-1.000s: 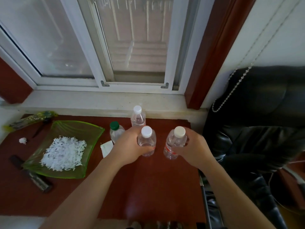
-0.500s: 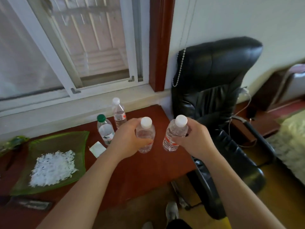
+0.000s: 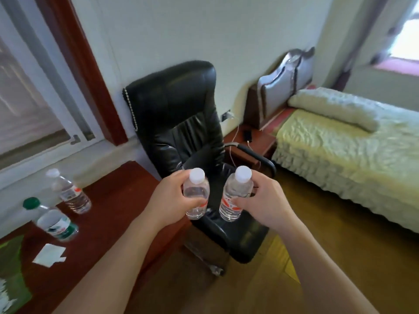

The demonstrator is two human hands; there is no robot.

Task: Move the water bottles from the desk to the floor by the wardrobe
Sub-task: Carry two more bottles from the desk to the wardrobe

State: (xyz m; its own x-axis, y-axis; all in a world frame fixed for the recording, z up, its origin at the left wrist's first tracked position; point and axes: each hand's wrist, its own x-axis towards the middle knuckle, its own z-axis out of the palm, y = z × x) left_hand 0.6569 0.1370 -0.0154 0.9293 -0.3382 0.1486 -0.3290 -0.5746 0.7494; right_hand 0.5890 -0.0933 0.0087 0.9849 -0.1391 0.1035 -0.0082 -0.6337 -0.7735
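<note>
My left hand (image 3: pixel 169 201) grips a clear white-capped water bottle (image 3: pixel 195 192) by its body. My right hand (image 3: pixel 264 202) grips a second white-capped bottle (image 3: pixel 234 196) with a red label. Both bottles are upright in the air, past the desk's right edge and above the black chair's seat. Two more bottles stand on the red-brown desk (image 3: pixel 113 200): a white-capped one (image 3: pixel 69 191) near the window and a green-capped one (image 3: pixel 51 219) in front of it. No wardrobe is in view.
A black leather office chair (image 3: pixel 179 123) stands right of the desk. A bed with a pale yellow cover (image 3: pixel 344 150) fills the right side, with wooden floor (image 3: pixel 340 257) between. A green dish (image 3: pixel 11 279) and a white paper scrap (image 3: pixel 48 254) lie on the desk.
Both hands lifted their bottles off the desk and carried them right, beyond the desk edge over the chair. The view swung right, bringing the bed into sight.
</note>
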